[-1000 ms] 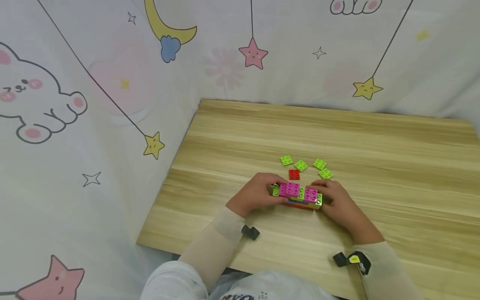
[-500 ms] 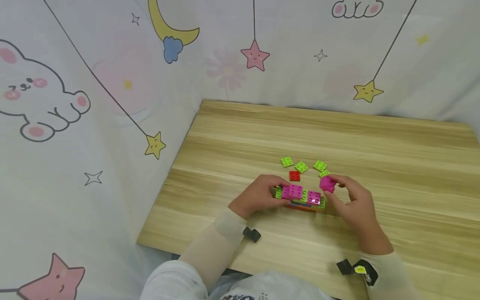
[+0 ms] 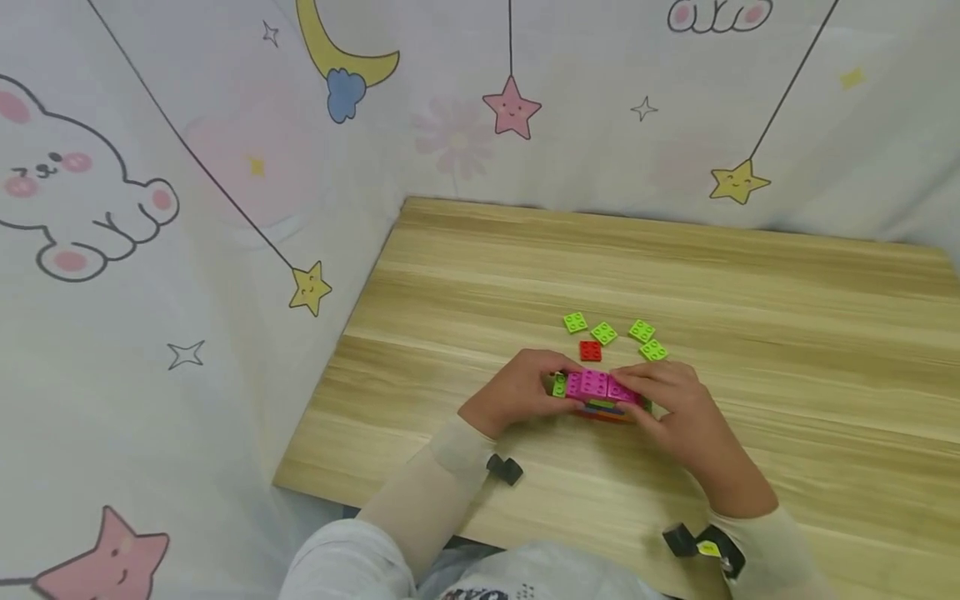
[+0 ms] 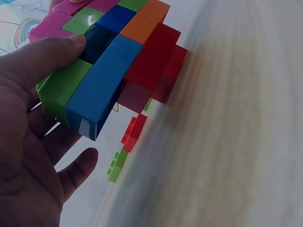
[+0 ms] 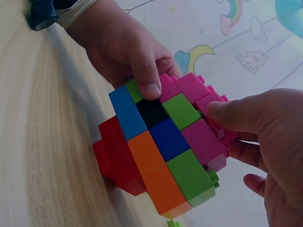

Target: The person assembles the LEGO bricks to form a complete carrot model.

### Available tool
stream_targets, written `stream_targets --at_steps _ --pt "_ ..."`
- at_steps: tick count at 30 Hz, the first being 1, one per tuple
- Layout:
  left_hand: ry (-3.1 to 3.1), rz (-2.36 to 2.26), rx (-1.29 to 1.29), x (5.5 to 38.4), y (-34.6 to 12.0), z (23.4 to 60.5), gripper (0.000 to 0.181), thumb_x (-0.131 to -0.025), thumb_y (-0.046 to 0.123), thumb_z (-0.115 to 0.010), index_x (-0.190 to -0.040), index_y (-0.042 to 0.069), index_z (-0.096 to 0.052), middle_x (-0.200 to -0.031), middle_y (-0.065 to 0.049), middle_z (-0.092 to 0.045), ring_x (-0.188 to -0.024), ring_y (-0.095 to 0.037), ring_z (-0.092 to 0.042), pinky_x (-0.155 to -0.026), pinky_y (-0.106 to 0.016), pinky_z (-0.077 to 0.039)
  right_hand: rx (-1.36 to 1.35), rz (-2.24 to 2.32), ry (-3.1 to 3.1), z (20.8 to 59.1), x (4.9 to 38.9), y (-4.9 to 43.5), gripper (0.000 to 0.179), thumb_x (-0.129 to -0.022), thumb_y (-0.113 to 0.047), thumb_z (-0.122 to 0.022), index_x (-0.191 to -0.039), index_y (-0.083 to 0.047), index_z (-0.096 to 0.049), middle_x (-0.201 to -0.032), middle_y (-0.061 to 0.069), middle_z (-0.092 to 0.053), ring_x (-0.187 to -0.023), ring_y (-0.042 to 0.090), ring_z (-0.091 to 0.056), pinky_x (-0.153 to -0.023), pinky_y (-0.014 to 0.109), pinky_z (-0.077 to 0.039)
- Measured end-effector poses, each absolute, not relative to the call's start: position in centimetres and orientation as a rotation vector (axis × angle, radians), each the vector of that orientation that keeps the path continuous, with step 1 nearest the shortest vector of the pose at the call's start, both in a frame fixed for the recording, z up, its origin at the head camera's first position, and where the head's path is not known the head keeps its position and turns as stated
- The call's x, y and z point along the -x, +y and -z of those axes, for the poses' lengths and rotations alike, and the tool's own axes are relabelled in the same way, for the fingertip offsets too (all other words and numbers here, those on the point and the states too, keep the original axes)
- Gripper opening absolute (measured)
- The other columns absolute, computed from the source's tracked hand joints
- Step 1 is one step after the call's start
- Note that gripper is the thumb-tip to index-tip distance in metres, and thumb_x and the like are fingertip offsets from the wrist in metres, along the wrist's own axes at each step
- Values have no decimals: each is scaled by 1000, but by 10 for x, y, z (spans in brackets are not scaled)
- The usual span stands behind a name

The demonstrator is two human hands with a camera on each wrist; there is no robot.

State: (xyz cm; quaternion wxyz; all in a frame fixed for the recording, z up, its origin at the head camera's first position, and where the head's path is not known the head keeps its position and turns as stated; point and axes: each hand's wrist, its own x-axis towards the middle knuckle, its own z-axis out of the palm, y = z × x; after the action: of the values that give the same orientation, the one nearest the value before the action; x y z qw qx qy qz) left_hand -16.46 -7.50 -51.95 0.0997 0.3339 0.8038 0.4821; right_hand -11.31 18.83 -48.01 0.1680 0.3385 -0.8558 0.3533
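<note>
My left hand (image 3: 517,390) grips the left end of a stepped structure of toy building bricks (image 5: 165,139) low over the table. In the left wrist view, its thumb lies on a dark brick (image 4: 97,45). The structure has red bricks (image 5: 120,153) at the bottom, blue and orange above, then green and pink on top. My right hand (image 3: 678,408) pinches a pink brick (image 5: 206,101) at the top of the structure, thumb on the near side and fingers behind. That brick sits right against its pink neighbours, partly covered by the fingers.
Several loose green bricks (image 3: 603,333) and a red brick (image 3: 590,351) lie on the wooden table (image 3: 480,275) just beyond the structure. A printed curtain (image 3: 585,142) hangs along the back and left edges of the table.
My right hand left the structure's right end, lifted a pink brick into view off to the right, and brought it leftward onto the top. The left hand kept its grip in nearly the same place.
</note>
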Motion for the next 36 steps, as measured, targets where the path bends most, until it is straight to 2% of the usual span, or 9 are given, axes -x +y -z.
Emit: stream_targets --at_steps 4,9,13,16,20,22,24,30,36 --pt "2349 -1447 -961 165 -75 520 35 -84 24 -89 -117 17 -77 -114 11 -75 -104 -2 -64 -94 -22 -52 -1014 -972 -2423 482 116 188 50 -103 -47 -60 -116 -2 -78 -111 8 -75 -102 29 -66 -96 43 -40" --pt "2345 -1470 -994 167 -76 516 35 -83 21 -90 -115 15 -77 -112 9 -75 -103 -2 -65 -94 -23 -53 -1015 -981 -2366 487 116 187 56 -105 -50 -54 -117 -1 -77 -113 10 -74 -103 29 -66 -101 39 -39" --pt "2361 -1449 -981 166 -77 516 35 -83 22 -90 -115 14 -78 -112 9 -75 -104 -2 -65 -94 -23 -52 -963 -1006 -2376 494 112 185 50 -104 -46 -58 -121 -3 -76 -119 10 -74 -106 30 -65 -102 43 -37" --pt "2367 -1415 -960 163 -78 519 36 -84 24 -90 -116 15 -77 -114 11 -74 -105 -1 -64 -95 -22 -51 -868 -1034 -2423 504 106 184 45 -95 -34 -77 -130 -5 -72 -123 10 -74 -110 31 -65 -99 42 -37" --pt "2369 -1406 -973 163 -78 521 39 -85 29 -88 -120 17 -75 -117 13 -72 -107 -2 -63 -96 -23 -51 -687 -1199 -2521 520 102 183 71 -80 -10 -90 -144 -9 -60 -132 10 -69 -122 32 -62 -107 21 -36" --pt "2397 -1412 -978 164 -79 522 44 -84 32 -89 -123 19 -74 -120 14 -71 -109 -2 -62 -98 -25 -50 -617 -1304 -2558 526 103 182 71 -80 -6 -89 -144 -9 -58 -134 10 -68 -125 31 -61 -108 13 -34" --pt "2416 -1453 -961 167 -81 524 45 -85 29 -88 -126 18 -73 -123 13 -69 -113 -4 -60 -101 -29 -49 -566 -1359 -2585 531 105 182 61 -83 -5 -87 -138 -8 -62 -132 10 -69 -122 27 -63 -105 9 -36" --pt "2651 -1449 -695 197 -77 535 38 -98 31 -73 -133 17 -70 -134 7 -65 -132 -13 -52 -113 -38 -41 -527 -1434 -2549 533 106 187 52 -83 -2 -86 -131 -6 -67 -124 10 -72 -116 4 -62 -99 9 -41" --pt "2880 -972 -599 237 -61 543 53 -91 44 -79 -140 28 -66 -141 8 -63 -133 -17 -51 -112 -40 -38 -541 -1467 -2532 533 105 187 51 -84 -2 -85 -131 -6 -67 -124 10 -72 -116 -1 -60 -100 10 -41"
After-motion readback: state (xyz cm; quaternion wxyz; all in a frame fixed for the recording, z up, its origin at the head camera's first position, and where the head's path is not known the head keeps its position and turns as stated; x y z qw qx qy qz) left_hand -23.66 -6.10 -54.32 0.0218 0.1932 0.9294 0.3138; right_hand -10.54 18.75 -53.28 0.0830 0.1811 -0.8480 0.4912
